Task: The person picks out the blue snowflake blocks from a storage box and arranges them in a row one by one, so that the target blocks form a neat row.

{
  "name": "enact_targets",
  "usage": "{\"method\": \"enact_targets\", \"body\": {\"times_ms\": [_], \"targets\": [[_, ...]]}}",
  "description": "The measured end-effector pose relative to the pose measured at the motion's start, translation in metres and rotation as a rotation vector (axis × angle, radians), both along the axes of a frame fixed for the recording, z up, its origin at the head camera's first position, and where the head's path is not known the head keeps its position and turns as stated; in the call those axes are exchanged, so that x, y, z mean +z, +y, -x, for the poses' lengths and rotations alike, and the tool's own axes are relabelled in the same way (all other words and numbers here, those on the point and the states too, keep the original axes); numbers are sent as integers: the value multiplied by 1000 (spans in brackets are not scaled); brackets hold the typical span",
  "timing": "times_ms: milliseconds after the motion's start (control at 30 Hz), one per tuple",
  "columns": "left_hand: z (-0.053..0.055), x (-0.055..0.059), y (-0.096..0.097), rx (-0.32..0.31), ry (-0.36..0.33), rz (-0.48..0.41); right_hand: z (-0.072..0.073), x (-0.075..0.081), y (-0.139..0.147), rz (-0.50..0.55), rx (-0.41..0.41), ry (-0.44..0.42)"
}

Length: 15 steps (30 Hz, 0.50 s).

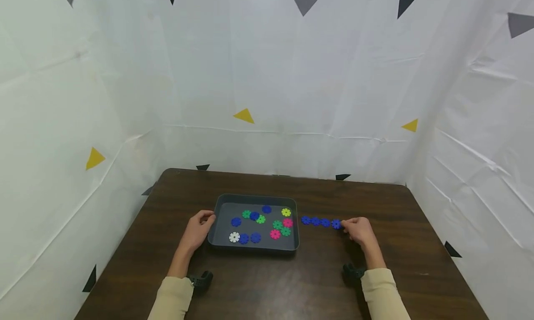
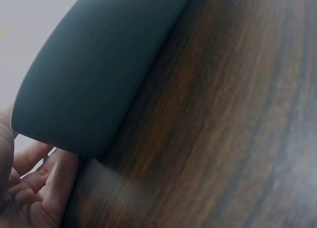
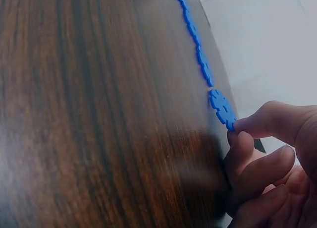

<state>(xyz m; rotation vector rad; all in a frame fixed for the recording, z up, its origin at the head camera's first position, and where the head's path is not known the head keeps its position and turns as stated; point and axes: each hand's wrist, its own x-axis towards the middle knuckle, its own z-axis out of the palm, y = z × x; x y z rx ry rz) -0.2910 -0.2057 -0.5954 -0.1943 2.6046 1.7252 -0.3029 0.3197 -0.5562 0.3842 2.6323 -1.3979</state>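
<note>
My right hand (image 1: 358,229) pinches a blue notched disc (image 1: 336,224) between thumb and fingertips, low over the table. In the right wrist view that blue disc (image 3: 223,109) is slightly tilted at the near end of a line of blue discs (image 3: 194,34). Three discs in this row (image 1: 315,221) lie to its left in the head view. My left hand (image 1: 198,228) holds the left rim of a dark grey tray (image 1: 254,250), its thumb at the edge and fingers against the outer wall. Notched discs in blue, green, pink, yellow and a white one (image 1: 234,237) lie in the tray.
The dark wooden table (image 1: 317,283) has rounded far corners. White sheeting (image 1: 267,79) with grey, black and yellow triangles hangs behind and at both sides. A dark band with a small device sits on each wrist, the left one (image 1: 202,280) close to the tabletop.
</note>
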Motion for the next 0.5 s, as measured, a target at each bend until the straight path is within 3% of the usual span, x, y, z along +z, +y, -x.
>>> {"method": "enact_targets", "body": {"times_ms": [500], "targets": [[0, 0, 2, 7, 7, 7, 4, -5, -2, -60, 7, 2]]}}
